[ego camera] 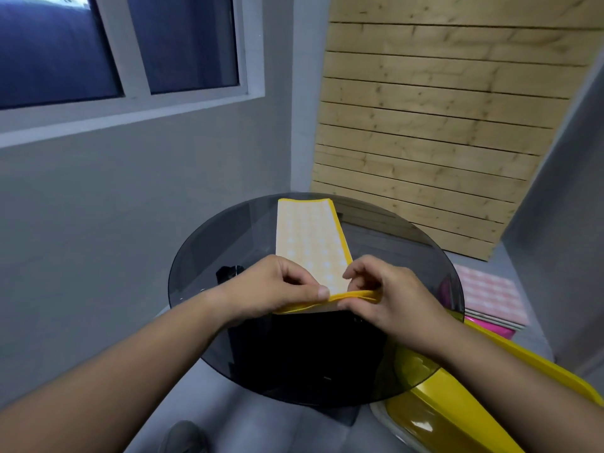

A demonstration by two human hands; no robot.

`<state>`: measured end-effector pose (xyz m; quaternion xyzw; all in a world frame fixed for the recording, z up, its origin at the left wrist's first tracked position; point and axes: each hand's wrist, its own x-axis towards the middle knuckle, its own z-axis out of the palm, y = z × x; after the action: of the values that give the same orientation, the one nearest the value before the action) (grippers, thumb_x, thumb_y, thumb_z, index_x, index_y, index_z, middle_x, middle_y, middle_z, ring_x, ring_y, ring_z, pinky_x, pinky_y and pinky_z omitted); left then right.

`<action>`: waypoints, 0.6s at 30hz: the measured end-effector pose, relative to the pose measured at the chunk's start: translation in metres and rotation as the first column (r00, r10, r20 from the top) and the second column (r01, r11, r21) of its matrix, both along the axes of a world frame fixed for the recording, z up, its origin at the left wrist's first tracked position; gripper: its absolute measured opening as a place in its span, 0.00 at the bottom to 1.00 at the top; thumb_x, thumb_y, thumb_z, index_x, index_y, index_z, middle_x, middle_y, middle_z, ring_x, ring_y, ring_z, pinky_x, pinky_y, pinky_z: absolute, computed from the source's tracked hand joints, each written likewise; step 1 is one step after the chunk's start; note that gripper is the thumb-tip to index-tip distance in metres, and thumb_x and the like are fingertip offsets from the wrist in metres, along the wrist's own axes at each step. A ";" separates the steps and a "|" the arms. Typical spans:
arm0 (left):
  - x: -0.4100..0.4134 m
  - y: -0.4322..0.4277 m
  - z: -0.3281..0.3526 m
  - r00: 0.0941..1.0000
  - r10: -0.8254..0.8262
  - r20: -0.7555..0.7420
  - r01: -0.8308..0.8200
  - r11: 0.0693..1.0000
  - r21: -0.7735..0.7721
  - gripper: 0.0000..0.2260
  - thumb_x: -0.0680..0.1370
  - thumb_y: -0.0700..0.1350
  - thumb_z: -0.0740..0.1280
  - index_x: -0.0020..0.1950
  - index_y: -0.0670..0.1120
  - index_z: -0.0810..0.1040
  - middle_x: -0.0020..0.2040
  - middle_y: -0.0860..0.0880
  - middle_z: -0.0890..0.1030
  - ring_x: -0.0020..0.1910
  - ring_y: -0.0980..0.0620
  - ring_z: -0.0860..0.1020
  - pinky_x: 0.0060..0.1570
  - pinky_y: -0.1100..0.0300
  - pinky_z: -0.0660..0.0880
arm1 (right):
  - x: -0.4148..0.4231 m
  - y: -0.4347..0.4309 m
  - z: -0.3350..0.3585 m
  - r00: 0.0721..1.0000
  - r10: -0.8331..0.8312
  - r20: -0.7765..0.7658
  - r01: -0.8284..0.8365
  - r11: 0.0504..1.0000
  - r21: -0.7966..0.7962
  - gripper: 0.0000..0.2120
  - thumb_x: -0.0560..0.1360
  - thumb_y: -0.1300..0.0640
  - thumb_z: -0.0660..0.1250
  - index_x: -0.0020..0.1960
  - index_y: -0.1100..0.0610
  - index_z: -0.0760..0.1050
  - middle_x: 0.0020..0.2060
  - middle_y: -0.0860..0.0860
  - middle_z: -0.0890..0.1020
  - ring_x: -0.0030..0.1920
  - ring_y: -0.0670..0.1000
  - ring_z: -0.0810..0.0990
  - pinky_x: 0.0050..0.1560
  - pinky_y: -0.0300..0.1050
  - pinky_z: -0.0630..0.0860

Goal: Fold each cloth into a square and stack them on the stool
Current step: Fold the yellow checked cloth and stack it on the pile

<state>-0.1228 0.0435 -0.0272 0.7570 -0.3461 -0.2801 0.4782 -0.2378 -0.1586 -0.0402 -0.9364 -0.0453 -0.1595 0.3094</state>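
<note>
Left hand: thumb and curled fingers pinch the near end of the yellow cloth.
Right hand: fingers curled, pinching the same near edge, its layers lifted.
Yellow cloth: a long folded strip running away from the hands.
Counter: round dark glass under both hands.
Right of the hands: pink checked cloth, folded, lying on something pink.
Below the right forearm: glossy yellow plastic piece, partly beneath the glass.
Beyond the hands: wood-slat panel.

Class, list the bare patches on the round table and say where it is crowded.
Bare glass left of the cloth to the table rim, and right of it. Crowded: near middle, where left hand and right hand pinch it.
</note>
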 end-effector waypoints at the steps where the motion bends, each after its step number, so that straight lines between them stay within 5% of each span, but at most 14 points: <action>1: 0.000 0.000 0.001 1.000 -0.013 -0.005 0.013 1.000 -0.008 0.08 0.74 0.48 0.75 0.48 0.45 0.88 0.44 0.48 0.86 0.43 0.60 0.79 0.47 0.66 0.74 | 0.002 -0.001 0.000 1.000 -0.010 0.001 0.010 1.000 -0.006 0.10 0.70 0.48 0.76 0.47 0.44 0.77 0.39 0.40 0.82 0.44 0.41 0.80 0.42 0.37 0.75; 5: 0.000 0.004 0.005 0.996 -0.079 0.030 0.080 0.996 -0.027 0.09 0.71 0.44 0.78 0.49 0.44 0.87 0.46 0.44 0.86 0.43 0.54 0.81 0.50 0.62 0.77 | 0.007 0.000 0.003 1.000 -0.024 -0.001 0.024 0.999 0.038 0.05 0.70 0.49 0.76 0.41 0.45 0.80 0.37 0.41 0.82 0.42 0.42 0.80 0.38 0.34 0.72; 11: 0.007 0.007 0.018 0.995 -0.099 0.027 0.100 0.994 -0.033 0.06 0.73 0.38 0.76 0.48 0.38 0.86 0.30 0.56 0.82 0.29 0.64 0.76 0.33 0.74 0.69 | 0.010 0.004 0.017 0.998 0.004 -0.067 0.009 0.980 0.197 0.05 0.69 0.50 0.77 0.38 0.46 0.82 0.36 0.40 0.82 0.37 0.40 0.78 0.36 0.31 0.71; 18: 0.032 0.005 0.043 0.997 -0.062 0.039 0.061 0.998 0.021 0.05 0.71 0.39 0.78 0.46 0.41 0.87 0.36 0.48 0.84 0.35 0.58 0.78 0.39 0.68 0.74 | 0.030 -0.001 0.035 0.989 0.006 -0.150 0.054 0.918 0.393 0.08 0.65 0.53 0.80 0.37 0.53 0.83 0.29 0.46 0.80 0.30 0.42 0.73 0.31 0.36 0.68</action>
<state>-0.0908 0.0484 0.0159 0.7562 -0.3760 -0.2830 0.4547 -0.2075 -0.1591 -0.0049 -0.8641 0.0223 -0.0991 0.4929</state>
